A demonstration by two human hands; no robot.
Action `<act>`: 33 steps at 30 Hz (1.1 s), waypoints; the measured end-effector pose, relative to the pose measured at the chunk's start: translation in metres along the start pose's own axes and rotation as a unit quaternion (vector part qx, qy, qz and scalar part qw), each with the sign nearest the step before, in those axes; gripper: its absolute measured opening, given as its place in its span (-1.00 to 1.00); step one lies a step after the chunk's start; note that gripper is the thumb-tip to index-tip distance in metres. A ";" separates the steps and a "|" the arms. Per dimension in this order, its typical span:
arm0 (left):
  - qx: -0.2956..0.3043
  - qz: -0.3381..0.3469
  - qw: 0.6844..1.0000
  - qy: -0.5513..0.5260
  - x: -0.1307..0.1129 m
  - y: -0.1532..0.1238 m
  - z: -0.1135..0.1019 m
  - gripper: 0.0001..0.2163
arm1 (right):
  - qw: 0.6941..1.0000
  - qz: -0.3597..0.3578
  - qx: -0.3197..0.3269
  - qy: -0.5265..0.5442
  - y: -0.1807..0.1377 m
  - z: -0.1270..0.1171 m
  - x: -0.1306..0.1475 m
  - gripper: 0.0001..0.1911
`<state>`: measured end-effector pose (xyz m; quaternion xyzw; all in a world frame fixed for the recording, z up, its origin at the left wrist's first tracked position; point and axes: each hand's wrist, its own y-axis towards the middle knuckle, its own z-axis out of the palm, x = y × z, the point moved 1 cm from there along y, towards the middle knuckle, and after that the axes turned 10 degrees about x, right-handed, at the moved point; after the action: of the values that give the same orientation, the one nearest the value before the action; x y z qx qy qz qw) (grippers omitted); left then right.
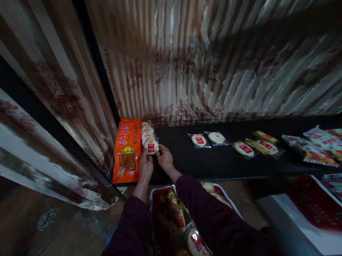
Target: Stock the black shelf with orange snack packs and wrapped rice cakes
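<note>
1. The front cracker packet lies just to the right of the orange bags, at the near end of a row of similar packets.
2. The left hand and the right hand are at its two near sides, with fingers bent; whether they pinch it firmly, I cannot tell.
3. The packet is probably light, its wrapper slippery, the cracker stiff but easily broken; it is better to hold its edges gently.
</note>
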<state>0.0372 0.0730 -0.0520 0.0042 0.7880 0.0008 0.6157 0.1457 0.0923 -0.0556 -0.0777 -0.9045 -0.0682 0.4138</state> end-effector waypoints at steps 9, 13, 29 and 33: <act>0.032 -0.031 0.997 0.067 -0.009 -0.002 0.002 -0.57 | 0.999 0.007 0.014 -0.035 -0.006 -0.001 0.006 -0.63; 0.038 -0.036 0.995 0.087 -0.009 -0.003 0.003 -0.55 | 0.999 0.015 0.013 -0.032 -0.007 0.000 0.006 -0.62; 0.065 -0.003 0.987 0.147 -0.002 0.000 0.007 -0.54 | 1.000 -0.008 0.012 -0.025 -0.007 0.004 0.003 -0.52; 0.054 -0.005 0.989 0.140 -0.002 0.000 0.007 -0.55 | 0.999 -0.002 0.029 -0.027 -0.008 0.002 0.005 -0.54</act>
<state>0.0446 0.0732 -0.0522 0.0334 0.8654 -0.0439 0.4981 0.1394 0.0857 -0.0533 -0.0656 -0.9172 -0.0403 0.3909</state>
